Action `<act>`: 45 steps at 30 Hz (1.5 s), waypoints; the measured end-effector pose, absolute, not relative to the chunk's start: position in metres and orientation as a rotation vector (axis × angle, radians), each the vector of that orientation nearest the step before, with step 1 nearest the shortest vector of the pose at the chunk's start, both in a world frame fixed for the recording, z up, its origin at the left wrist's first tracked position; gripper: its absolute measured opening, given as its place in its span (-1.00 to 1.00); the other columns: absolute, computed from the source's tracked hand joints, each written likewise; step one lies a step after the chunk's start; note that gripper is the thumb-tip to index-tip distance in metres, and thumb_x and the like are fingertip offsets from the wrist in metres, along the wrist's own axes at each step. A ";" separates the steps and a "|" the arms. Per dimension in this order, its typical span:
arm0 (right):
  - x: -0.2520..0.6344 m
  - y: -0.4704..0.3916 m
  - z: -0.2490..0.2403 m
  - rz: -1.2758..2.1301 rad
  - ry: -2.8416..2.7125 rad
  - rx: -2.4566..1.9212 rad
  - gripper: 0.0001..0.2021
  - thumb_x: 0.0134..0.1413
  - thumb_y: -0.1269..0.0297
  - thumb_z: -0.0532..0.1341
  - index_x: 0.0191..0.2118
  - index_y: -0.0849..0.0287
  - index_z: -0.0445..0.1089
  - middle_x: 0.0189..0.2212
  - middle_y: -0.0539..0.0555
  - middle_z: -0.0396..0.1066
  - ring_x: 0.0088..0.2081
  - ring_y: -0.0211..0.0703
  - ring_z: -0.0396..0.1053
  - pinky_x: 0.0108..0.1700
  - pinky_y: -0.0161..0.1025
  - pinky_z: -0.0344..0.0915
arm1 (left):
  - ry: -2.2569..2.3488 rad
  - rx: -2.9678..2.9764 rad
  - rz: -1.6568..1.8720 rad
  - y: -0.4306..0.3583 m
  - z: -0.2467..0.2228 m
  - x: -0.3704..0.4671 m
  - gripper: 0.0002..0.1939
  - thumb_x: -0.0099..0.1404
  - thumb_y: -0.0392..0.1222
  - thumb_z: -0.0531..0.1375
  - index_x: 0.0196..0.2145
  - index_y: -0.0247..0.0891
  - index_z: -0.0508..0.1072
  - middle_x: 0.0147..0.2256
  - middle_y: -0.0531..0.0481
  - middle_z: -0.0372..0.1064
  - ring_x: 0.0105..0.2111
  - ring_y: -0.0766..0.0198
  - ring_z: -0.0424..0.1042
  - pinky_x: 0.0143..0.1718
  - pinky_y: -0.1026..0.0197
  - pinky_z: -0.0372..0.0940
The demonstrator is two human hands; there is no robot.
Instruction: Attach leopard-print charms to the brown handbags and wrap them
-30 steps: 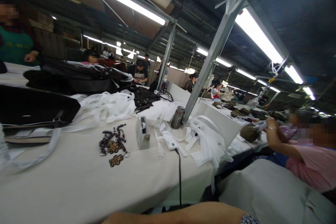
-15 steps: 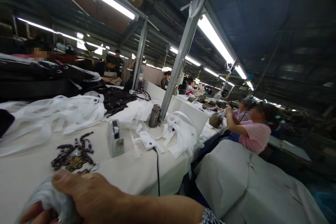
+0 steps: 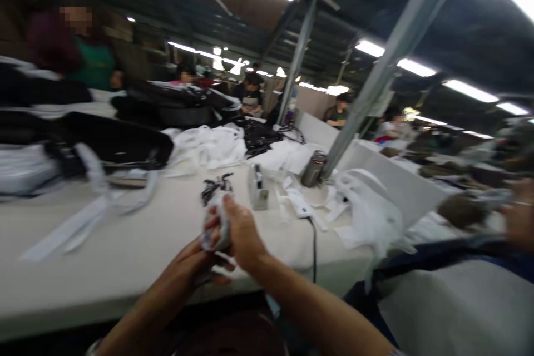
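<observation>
A pale, crumpled cloth (image 3: 217, 222) is gripped between both hands above the front part of the table. My right hand (image 3: 242, 228) wraps round it from the right, thumb on top. From the left and below, my left hand (image 3: 204, 253) meets it, some fingers curled against the cloth and others extended; motion blur softens them. Just beyond the cloth lies a small heap of dark chains (image 3: 212, 186). Right of the chains stands a grey tape dispenser (image 3: 258, 192).
White strips (image 3: 367, 206), a dark bottle (image 3: 314, 168) and a white device (image 3: 299, 203) with a black cable are right of the dispenser. Black pieces (image 3: 117, 136) lie left. A metal post (image 3: 375, 83) rises behind the bottle. Several people sit or stand beyond.
The view has swung left, so table items appear further right. My left hand has come into view at the cloth, and my right hand with the cloth now appears nearer the middle.
</observation>
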State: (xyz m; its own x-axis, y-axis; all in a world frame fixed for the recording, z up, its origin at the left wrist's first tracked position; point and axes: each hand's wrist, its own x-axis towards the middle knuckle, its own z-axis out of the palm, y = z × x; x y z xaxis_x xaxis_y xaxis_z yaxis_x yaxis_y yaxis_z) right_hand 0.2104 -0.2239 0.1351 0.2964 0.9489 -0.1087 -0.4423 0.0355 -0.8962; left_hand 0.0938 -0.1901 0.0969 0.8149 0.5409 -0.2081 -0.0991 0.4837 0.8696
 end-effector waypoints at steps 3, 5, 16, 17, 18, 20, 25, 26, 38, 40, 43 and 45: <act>0.215 -0.215 0.133 1.234 -0.548 -1.015 -0.40 0.04 -0.27 0.19 -0.21 0.31 0.36 -0.57 0.02 0.39 -0.69 -0.35 0.26 -0.71 -0.45 0.16 | 0.387 0.953 0.397 -0.188 0.098 0.076 -0.64 0.20 -0.17 0.24 -0.05 -0.33 0.45 -0.15 -0.22 0.43 -0.15 0.03 0.44 -0.18 0.00 0.41; 0.215 -0.213 0.132 1.271 -0.561 -1.018 -0.40 0.05 -0.27 0.18 -0.19 0.30 0.37 -0.56 0.04 0.40 -0.69 -0.33 0.26 -0.76 -0.46 0.06 | 0.293 0.916 0.390 -0.182 0.097 0.072 -0.67 0.28 -0.14 0.19 -0.04 -0.32 0.44 -0.13 -0.23 0.42 -0.10 0.00 0.43 -0.16 -0.05 0.42; 0.197 -0.212 0.116 1.275 -0.683 -1.104 -0.38 0.04 -0.27 0.20 -0.12 0.29 0.40 -0.44 0.12 0.46 -0.62 -0.35 0.30 -0.74 -0.53 0.03 | 0.225 0.637 0.470 -0.177 0.070 0.071 -0.48 0.41 0.21 -0.05 0.08 -0.23 0.31 -0.23 -0.16 0.38 -0.29 0.12 0.50 -0.43 0.17 0.46; 0.196 -0.210 0.115 1.284 -0.665 -1.116 -0.39 0.04 -0.26 0.20 -0.12 0.28 0.40 -0.43 0.11 0.46 -0.60 -0.35 0.31 -0.73 -0.53 0.05 | 0.225 0.622 0.472 -0.178 0.068 0.070 -0.48 0.41 0.20 -0.05 0.09 -0.21 0.29 -0.22 -0.16 0.39 -0.28 0.12 0.50 -0.43 0.17 0.46; 0.195 -0.208 0.114 1.293 -0.645 -1.123 -0.40 0.04 -0.25 0.21 -0.13 0.27 0.41 -0.43 0.11 0.45 -0.59 -0.34 0.32 -0.72 -0.52 0.06 | 0.230 0.614 0.477 -0.178 0.066 0.069 -0.49 0.41 0.20 -0.05 0.09 -0.20 0.30 -0.22 -0.16 0.39 -0.28 0.12 0.50 -0.43 0.18 0.46; 0.193 -0.203 0.113 1.330 -0.612 -1.115 -0.43 0.05 -0.22 0.22 -0.15 0.28 0.41 -0.46 0.08 0.43 -0.60 -0.35 0.30 -0.72 -0.52 0.04 | 0.264 0.623 0.502 -0.179 0.060 0.069 -0.47 0.40 0.22 -0.05 0.05 -0.24 0.34 -0.22 -0.15 0.40 -0.30 0.14 0.49 -0.44 0.20 0.43; 0.200 -0.201 0.125 1.478 -0.687 -1.005 -0.52 0.12 -0.12 0.22 -0.26 0.32 0.43 -0.51 0.02 0.37 -0.63 -0.42 0.20 -0.61 -0.46 0.18 | 0.430 0.806 0.627 -0.178 0.044 0.060 -0.37 0.37 0.28 -0.05 -0.10 -0.37 0.46 -0.23 -0.21 0.44 -0.27 0.10 0.46 -0.27 0.11 0.36; 0.203 -0.204 0.130 1.519 -0.766 -1.005 -0.52 0.14 -0.11 0.21 -0.27 0.33 0.43 -0.52 0.02 0.37 -0.64 -0.44 0.18 -0.58 -0.45 0.21 | 0.449 0.855 0.655 -0.176 0.042 0.055 -0.38 0.37 0.27 -0.05 -0.09 -0.37 0.46 -0.21 -0.22 0.46 -0.23 0.09 0.45 -0.18 0.09 0.33; 0.242 -0.255 0.179 1.907 -1.755 -1.679 -0.62 -0.14 -0.08 0.33 -0.49 0.20 0.44 -0.64 -0.08 0.25 -0.66 -0.41 0.09 -0.62 -0.44 -0.02 | 0.447 1.420 0.215 -0.149 0.066 -0.040 -0.51 0.10 0.21 0.31 -0.28 -0.32 0.58 -0.50 0.06 0.31 -0.52 0.37 0.12 -0.50 0.34 -0.03; 0.242 -0.252 0.180 1.772 -2.045 -1.811 -0.63 -0.12 -0.06 0.31 -0.53 0.18 0.36 -0.65 -0.11 0.17 -0.63 -0.39 0.06 -0.63 -0.45 -0.05 | 0.434 1.457 0.104 -0.155 0.073 -0.035 -0.52 0.05 0.19 0.33 -0.29 -0.32 0.60 -0.52 0.07 0.30 -0.55 0.39 0.11 -0.53 0.34 -0.02; 0.236 -0.248 0.178 1.598 -2.388 -1.920 -0.66 -0.07 -0.04 0.27 -0.51 0.16 0.30 -0.63 -0.13 0.14 -0.58 -0.37 0.09 -0.63 -0.46 -0.04 | 0.432 1.460 0.043 -0.170 0.078 -0.019 -0.57 -0.03 0.11 0.39 -0.34 -0.32 0.61 -0.56 0.08 0.30 -0.57 0.41 0.11 -0.55 0.36 0.00; 0.229 -0.246 0.175 1.567 -2.463 -1.954 -0.68 -0.04 -0.02 0.23 -0.51 0.15 0.28 -0.64 -0.13 0.15 -0.58 -0.35 0.11 -0.62 -0.45 -0.02 | 0.451 1.430 0.046 -0.181 0.075 -0.006 -0.61 -0.05 0.06 0.40 -0.38 -0.32 0.60 -0.57 0.09 0.28 -0.58 0.43 0.11 -0.57 0.37 -0.02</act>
